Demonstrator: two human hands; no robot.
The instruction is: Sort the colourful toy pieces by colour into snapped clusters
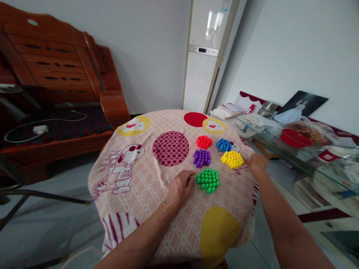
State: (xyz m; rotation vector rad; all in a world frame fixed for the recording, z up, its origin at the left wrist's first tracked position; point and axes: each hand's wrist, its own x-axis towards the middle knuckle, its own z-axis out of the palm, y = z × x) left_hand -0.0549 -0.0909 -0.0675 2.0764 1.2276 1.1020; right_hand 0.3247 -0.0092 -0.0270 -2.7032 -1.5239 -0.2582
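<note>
My left hand rests low on the cloth, its fingers curled together, just left of a cluster of green rounded plastic pieces. Whatever its fingertips may hold is hidden. At the table's right edge, my right hand is closed like a fist; its fingertips are out of sight against the cloth. Nearest to it is a cluster of yellow pieces. Purple pieces stand behind the green ones, with red pieces and blue pieces farther back. Each colour stands in its own tight group.
A patterned tablecloth covers the round table, with small creases. On the right, a glass shelf carries papers, a red bowl and a bag. A wooden bench stands at left, a tall white cabinet unit behind.
</note>
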